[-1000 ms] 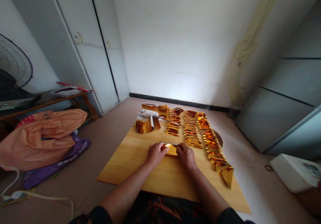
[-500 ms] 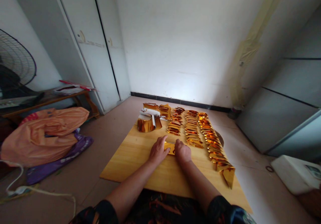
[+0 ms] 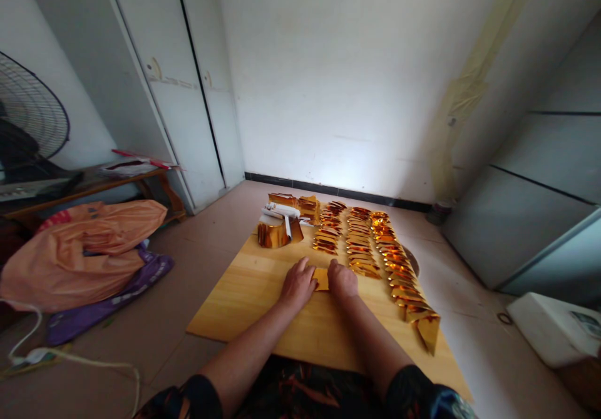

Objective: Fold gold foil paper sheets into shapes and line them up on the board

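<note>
both forearms forward, left hand [image 3: 297, 284] and right hand [image 3: 342, 279] close together, knuckles up

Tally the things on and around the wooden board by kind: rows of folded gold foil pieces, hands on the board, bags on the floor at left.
Rows of folded gold foil pieces: 3
Hands pressing a gold foil sheet on the pale wooden board: 2, left hand and right hand
Bags on the floor: 2, orange plastic bag and purple bag
Total: 7

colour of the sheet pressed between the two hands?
Shiny gold. The foil sheet lies on the wooden board between the left hand and right hand; head view.
</note>
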{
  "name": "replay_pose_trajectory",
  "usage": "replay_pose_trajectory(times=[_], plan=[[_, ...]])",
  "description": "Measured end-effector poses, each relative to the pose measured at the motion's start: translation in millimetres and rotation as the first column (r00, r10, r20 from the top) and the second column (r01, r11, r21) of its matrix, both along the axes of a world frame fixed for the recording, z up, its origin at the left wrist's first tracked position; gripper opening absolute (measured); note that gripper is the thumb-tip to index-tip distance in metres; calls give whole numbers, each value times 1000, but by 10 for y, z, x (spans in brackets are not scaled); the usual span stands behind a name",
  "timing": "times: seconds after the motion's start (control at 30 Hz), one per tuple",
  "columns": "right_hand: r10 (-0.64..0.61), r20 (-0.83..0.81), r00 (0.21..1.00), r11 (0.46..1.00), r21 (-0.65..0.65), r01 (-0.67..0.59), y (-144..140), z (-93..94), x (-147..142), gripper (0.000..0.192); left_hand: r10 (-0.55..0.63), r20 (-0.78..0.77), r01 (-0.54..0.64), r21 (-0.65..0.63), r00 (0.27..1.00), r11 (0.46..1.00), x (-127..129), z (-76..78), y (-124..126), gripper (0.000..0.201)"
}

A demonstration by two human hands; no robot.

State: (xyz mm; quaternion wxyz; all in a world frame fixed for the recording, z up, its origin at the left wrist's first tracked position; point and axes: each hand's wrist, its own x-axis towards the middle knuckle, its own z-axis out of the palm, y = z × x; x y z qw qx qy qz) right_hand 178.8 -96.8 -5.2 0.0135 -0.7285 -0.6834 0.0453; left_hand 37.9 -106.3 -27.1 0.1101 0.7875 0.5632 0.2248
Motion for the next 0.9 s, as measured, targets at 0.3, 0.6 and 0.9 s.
replay_pose_trajectory(times=[0.3,0.6,0.9], plan=[[-7,-1,1000,1000,-5,7,3,41,-18,18,3,-73,-4,-11,997,1000,18,83,-23,24],[-14,14,1000,999,32,13,33,-17,-28,20,0,-51,-1,-22,999,1000,33,119,-29,25],[-24,44,999,994,103,19,-45,-71,-109,23,-1,-126,3,10,992,1000,35,95,-38,27]])
